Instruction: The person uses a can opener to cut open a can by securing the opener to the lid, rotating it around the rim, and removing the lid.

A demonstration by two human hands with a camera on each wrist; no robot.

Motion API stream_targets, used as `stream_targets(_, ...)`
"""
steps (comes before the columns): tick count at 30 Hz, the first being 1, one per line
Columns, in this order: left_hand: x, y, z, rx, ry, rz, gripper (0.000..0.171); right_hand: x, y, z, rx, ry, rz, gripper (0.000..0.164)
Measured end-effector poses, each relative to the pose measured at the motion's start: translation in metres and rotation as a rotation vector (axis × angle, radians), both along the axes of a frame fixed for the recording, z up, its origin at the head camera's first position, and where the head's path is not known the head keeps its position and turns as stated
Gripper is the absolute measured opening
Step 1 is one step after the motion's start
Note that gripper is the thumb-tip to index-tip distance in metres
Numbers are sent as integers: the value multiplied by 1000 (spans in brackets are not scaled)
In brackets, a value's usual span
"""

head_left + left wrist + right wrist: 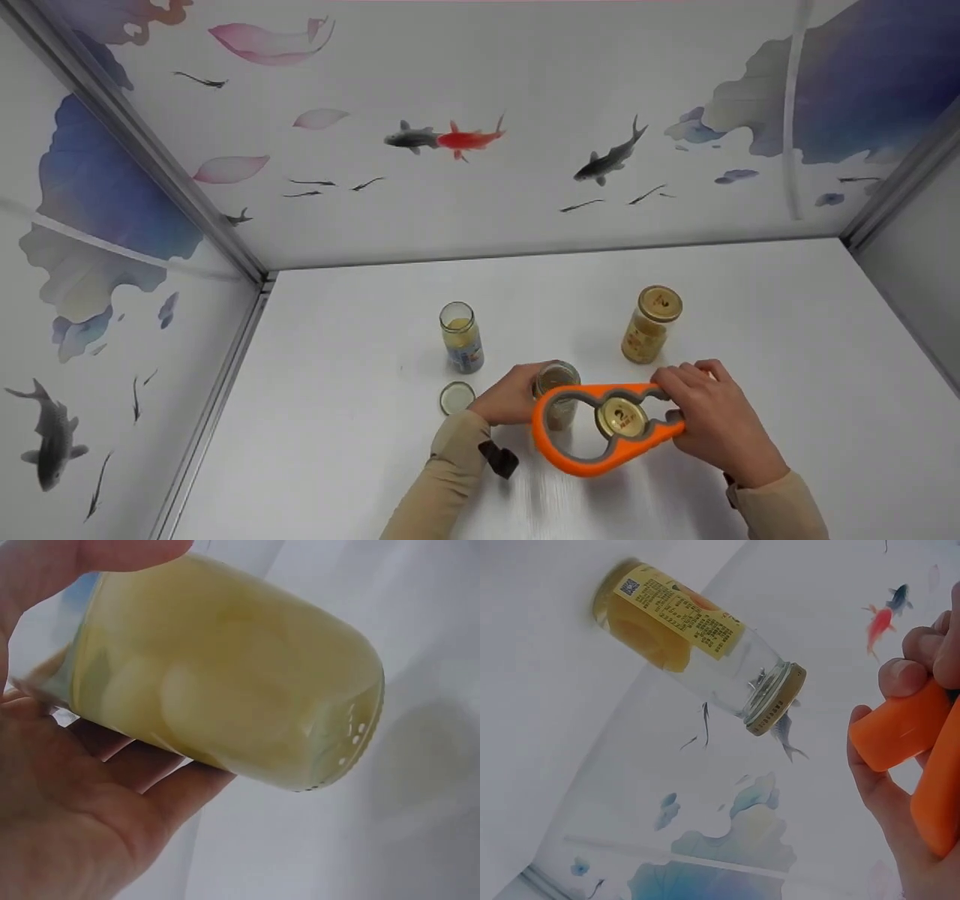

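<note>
Two jars opened, I judge: mid-table jar (225,682), left hand's (516,394) fingers wrapped round it; jar nearer left edge (463,349). Right hand (711,420) clamps opener (581,469), gold lid (621,418) inside. Left to uncap: jar nearer right edge of table (337,435).

Soft, diffuse light (faint shadows)

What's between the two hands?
In the head view, left to right: the open jar that the left hand grips, then the orange opener that the right hand holds, with a gold lid showing within its frame.
</note>
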State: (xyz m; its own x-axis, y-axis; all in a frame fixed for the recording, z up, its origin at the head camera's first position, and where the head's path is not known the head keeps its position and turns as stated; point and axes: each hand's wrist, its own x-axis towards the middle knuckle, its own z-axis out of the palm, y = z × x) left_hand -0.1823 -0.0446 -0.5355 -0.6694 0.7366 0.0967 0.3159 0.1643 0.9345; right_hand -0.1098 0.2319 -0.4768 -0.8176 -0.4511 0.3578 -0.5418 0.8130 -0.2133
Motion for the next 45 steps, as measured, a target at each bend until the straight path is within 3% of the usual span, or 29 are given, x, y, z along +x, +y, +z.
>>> stream_targets(8, -10, -6, -8, -10, -79, 137, 57, 5, 3, -5, 6, -63, -21, 51)
stream_targets(17, -23, -1, -13, -49, -159, 235, 61, 8, 8, -6, 15, -100, -50, 49)
stream_targets(21, -28, 0, -14, -49, -191, 254, 62, 9, 9, -8, 21, -112, -62, 49)
stream_targets(24, -25, 0, -1, -54, -207, 266, 60, 10, 10, -10, 26, -94, -61, 49)
stream_targets(27, -26, 0, -1, -57, -224, 269, 60, 10, 10, -11, 31, -84, -58, 48)
stream_targets(31, -34, 2, -17, -55, -240, 274, 64, 10, 9, -9, 38, -119, -71, 48)
stream_targets(45, -42, 3, -20, -58, -250, 273, 64, 11, 5, -9, 57, -164, -83, 48)
